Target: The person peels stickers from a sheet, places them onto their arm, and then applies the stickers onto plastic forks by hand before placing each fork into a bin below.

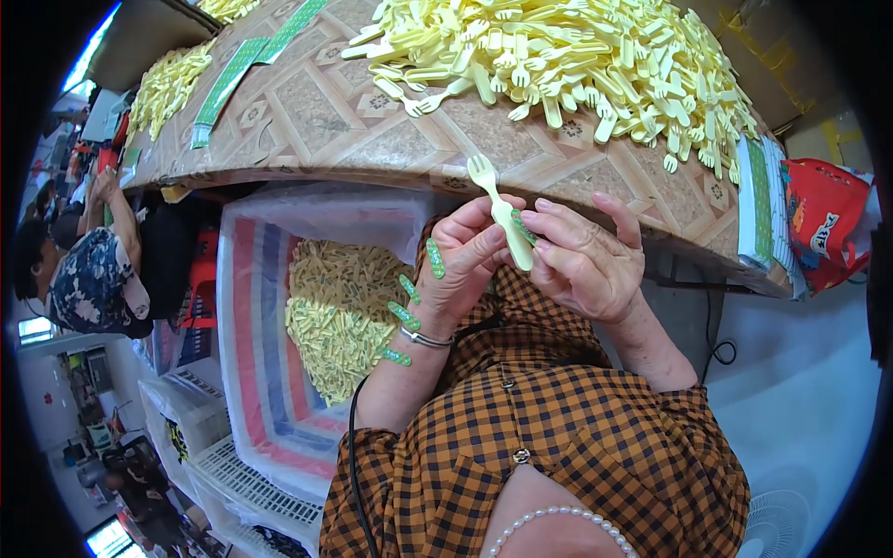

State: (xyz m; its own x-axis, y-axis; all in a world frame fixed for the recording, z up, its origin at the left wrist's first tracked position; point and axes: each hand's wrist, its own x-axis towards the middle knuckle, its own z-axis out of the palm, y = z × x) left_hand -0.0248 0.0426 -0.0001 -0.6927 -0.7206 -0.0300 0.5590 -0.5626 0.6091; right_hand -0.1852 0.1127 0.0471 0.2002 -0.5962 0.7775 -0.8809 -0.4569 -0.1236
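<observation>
My left hand (456,265) pinches a pale yellow plastic fork (502,209) between thumb and fingers, tines pointing away from me. Several green patterned stickers (404,314) cling along the back of this hand and the wrist, near a silver bracelet (426,338). At the fork's handle, my right hand (586,265) has its fingertips closed on a small green sticker (522,226), which lies against the handle. Whether it is fully stuck down I cannot tell. A large heap of similar yellow forks (567,65) lies on the patterned table beyond both hands.
Left of me stands a striped, plastic-lined bin (256,344) holding many forks (339,335). Green sticker strips (223,93) lie on the table; a stack of sticker sheets (765,205) and a red bag (823,219) are at right. Another person (93,265) sits at far left.
</observation>
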